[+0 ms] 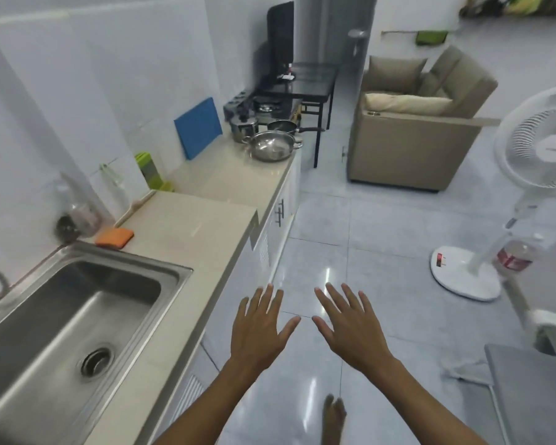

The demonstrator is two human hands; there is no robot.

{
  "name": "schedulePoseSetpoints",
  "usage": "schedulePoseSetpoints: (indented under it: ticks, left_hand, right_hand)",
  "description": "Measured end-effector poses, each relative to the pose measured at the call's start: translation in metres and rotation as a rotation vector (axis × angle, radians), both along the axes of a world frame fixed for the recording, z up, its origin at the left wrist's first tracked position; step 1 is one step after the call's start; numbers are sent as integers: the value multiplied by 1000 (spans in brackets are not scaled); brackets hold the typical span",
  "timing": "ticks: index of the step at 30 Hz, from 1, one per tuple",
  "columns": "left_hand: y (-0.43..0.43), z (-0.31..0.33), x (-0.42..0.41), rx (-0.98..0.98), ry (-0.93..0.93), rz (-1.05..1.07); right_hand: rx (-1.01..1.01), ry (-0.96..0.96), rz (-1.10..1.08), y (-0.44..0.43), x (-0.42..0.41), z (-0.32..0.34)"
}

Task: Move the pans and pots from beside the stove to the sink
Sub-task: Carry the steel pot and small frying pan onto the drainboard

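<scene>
At the far end of the beige counter point(206, 226), beside the black gas stove point(267, 106), stand a wide steel two-handled pan point(272, 146), a lidded steel pot point(244, 126) behind it and a dark frying pan point(283, 126) with its long handle pointing right. The steel sink point(29, 348) lies empty at the near left. My left hand point(259, 329) and my right hand point(350, 326) hover side by side over the floor, palms down, fingers spread, holding nothing and far from the pots.
A blue cutting board point(199, 126) leans on the wall; a green holder point(151, 173) and an orange sponge point(114, 236) sit on the counter. A tan armchair point(411, 130), a white standing fan point(507, 200) and a plastic bottle point(517, 256) stand to the right.
</scene>
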State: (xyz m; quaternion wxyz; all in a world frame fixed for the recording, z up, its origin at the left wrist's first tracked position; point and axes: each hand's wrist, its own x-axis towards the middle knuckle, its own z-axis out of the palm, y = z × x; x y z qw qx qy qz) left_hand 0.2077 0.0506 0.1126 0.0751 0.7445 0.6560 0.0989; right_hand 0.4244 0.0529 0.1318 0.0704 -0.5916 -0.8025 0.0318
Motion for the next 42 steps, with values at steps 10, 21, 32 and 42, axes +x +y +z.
schedulePoseSetpoints:
  ticks: [10,21,32,42]
  left_hand:
    - [240,16,63,-62,-13,191]
    - [538,-16,115,-81,-84,200]
    - [852,-29,146,-263,-283,336]
    - [1038,-83,145,-644,-1583,1069]
  right_hand:
    - [-34,13,158,281,54,15]
    - [-77,-5,146,574,88,-6]
    - [-100,-50,97,890,106,7]
    - [-168,37,289,1182,91,-50]
